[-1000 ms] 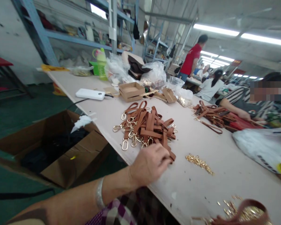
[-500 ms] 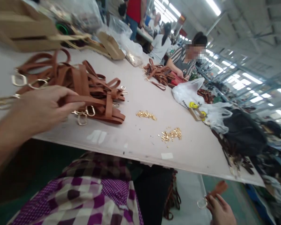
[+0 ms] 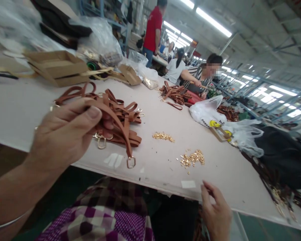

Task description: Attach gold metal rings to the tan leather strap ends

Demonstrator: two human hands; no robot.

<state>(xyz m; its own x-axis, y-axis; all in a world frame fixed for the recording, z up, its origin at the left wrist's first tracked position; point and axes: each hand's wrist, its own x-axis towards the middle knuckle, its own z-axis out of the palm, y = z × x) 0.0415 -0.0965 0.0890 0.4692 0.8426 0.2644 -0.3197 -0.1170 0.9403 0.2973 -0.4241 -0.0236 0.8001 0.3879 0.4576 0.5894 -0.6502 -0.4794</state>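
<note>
Strap [image 3: 118,121] pinched in left hand [image 3: 66,132]; right hand [image 3: 216,210] apart.

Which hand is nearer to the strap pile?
Left. The left hand holds a strap in front of the pile; the right hand is far to its right, by the table edge.

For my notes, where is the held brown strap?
In the head view, left of centre: the strap hangs from the left hand, in front of the strap pile.

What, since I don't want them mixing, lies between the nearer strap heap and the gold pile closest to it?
In the head view, just bare tabletop: a narrow strip separates the strap heap from that gold pile.
</note>
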